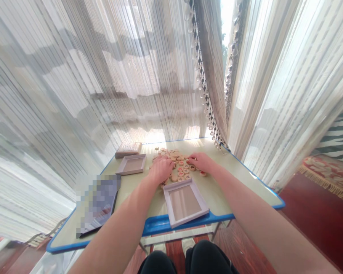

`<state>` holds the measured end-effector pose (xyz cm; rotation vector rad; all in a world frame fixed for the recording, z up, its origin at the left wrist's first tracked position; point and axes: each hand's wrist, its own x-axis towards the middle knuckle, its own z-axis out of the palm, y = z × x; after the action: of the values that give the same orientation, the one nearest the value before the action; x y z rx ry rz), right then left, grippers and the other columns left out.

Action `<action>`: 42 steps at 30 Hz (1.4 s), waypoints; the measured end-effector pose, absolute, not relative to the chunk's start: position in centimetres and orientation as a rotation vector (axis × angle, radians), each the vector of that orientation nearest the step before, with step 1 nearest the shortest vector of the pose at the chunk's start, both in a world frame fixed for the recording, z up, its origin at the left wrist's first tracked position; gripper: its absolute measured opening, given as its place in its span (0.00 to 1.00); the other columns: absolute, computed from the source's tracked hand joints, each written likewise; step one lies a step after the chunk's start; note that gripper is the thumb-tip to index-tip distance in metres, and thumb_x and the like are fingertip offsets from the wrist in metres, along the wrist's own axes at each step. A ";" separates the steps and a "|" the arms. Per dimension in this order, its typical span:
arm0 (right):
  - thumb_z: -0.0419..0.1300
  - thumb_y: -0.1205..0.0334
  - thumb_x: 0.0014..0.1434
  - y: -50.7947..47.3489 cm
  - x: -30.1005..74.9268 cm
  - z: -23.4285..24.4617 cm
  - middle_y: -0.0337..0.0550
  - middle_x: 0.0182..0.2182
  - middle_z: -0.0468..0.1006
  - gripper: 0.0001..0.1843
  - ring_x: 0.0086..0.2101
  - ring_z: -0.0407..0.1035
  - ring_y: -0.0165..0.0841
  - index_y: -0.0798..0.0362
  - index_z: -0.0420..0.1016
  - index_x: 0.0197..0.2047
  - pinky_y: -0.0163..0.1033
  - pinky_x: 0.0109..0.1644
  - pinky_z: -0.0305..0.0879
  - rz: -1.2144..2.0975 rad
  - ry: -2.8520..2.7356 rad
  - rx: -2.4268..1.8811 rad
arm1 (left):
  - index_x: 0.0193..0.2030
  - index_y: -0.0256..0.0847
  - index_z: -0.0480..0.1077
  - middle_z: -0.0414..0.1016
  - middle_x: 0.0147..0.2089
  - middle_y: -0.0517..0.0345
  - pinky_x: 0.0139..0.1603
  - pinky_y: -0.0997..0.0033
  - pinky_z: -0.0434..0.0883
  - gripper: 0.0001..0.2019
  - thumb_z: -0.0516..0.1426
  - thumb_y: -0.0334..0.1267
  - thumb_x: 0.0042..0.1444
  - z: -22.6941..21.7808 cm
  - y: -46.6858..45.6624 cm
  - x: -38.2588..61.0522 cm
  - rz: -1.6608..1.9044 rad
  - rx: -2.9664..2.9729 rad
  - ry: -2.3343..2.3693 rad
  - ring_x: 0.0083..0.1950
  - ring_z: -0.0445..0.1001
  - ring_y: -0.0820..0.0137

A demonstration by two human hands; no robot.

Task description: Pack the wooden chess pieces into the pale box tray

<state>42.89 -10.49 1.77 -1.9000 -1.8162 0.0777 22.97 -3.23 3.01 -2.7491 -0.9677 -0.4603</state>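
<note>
Round wooden Chinese chess pieces (180, 168), marked with red or black characters, lie loosely spread in the middle of the table. My left hand (161, 168) is over the left part of the pile, its fingers curled around a Chinese chess piece (174, 164) at their tips and covering several others. On the right side, my right hand (201, 161) has its fingertips closed at a red-marked piece (188, 161). Just in front of the pieces is an empty, shallow, pale box tray (166, 198), slightly turned, near the table's front edge.
A second shallow box part (144, 163) lies at the back left, before a stacked flat box (128, 149). A tablet-like dark device (112, 199), partly pixelated, rests at the left. The cream table (240, 179) has a blue rim; sheer curtains (148, 76) hang behind it.
</note>
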 end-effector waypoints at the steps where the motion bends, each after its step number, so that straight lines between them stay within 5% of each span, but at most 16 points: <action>1: 0.51 0.61 0.60 -10.5 42.8 1.7 0.44 0.40 0.79 0.15 0.41 0.70 0.34 0.53 0.78 0.41 0.37 0.47 0.62 0.065 -1.818 -1.898 | 0.31 0.40 0.75 0.74 0.39 0.50 0.48 0.62 0.67 0.18 0.46 0.40 0.61 3.0 -3.2 23.0 -0.456 -2.752 -0.956 0.44 0.69 0.62; 7: 0.52 0.61 0.60 -10.1 42.6 1.2 0.43 0.41 0.79 0.15 0.44 0.68 0.36 0.53 0.76 0.45 0.37 0.51 0.60 -0.016 -1.776 -1.933 | 0.30 0.40 0.75 0.74 0.37 0.51 0.48 0.64 0.67 0.18 0.46 0.40 0.60 3.1 -3.4 23.0 -0.481 -2.796 -0.946 0.43 0.70 0.63; 13: 0.52 0.62 0.59 -9.8 42.9 1.0 0.44 0.40 0.78 0.14 0.43 0.68 0.35 0.53 0.78 0.41 0.38 0.52 0.58 -0.058 -1.793 -1.986 | 0.40 0.41 0.74 0.74 0.42 0.50 0.48 0.64 0.67 0.15 0.46 0.35 0.60 3.4 -3.2 23.1 -0.625 -2.690 -1.027 0.47 0.69 0.61; 22: 0.50 0.59 0.61 -9.4 42.9 0.7 0.42 0.52 0.72 0.18 0.51 0.62 0.36 0.50 0.74 0.50 0.40 0.59 0.52 -0.061 -1.824 -1.928 | 0.45 0.47 0.73 0.73 0.50 0.55 0.56 0.61 0.63 0.14 0.47 0.37 0.61 2.9 -3.2 23.1 -0.558 -2.816 -0.917 0.54 0.66 0.63; 30: 0.52 0.58 0.59 -9.4 43.0 0.7 0.43 0.45 0.76 0.16 0.48 0.64 0.38 0.51 0.77 0.45 0.41 0.55 0.57 -0.079 -1.809 -1.972 | 0.36 0.44 0.75 0.78 0.40 0.55 0.53 0.62 0.65 0.10 0.52 0.34 0.55 3.5 -3.3 23.1 -0.519 -2.871 -0.898 0.49 0.69 0.62; 37: 0.53 0.59 0.58 -9.2 43.1 0.6 0.42 0.43 0.78 0.16 0.47 0.64 0.39 0.51 0.78 0.44 0.41 0.54 0.58 -0.047 -1.826 -1.965 | 0.42 0.45 0.74 0.76 0.43 0.54 0.50 0.62 0.67 0.13 0.53 0.31 0.53 3.4 -3.3 23.3 -0.586 -2.814 -0.937 0.48 0.70 0.61; 42: 0.51 0.63 0.57 -9.4 42.8 1.2 0.42 0.38 0.80 0.14 0.44 0.66 0.38 0.52 0.79 0.38 0.40 0.53 0.59 -0.031 -1.711 -2.010 | 0.31 0.43 0.77 0.76 0.41 0.57 0.47 0.67 0.69 0.14 0.51 0.26 0.51 2.6 -2.7 23.5 -0.719 -2.916 -0.799 0.46 0.69 0.63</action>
<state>42.82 -9.40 1.22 -2.0103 -1.7109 -0.0312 23.52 -2.68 2.64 -2.9158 -0.7992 -0.7189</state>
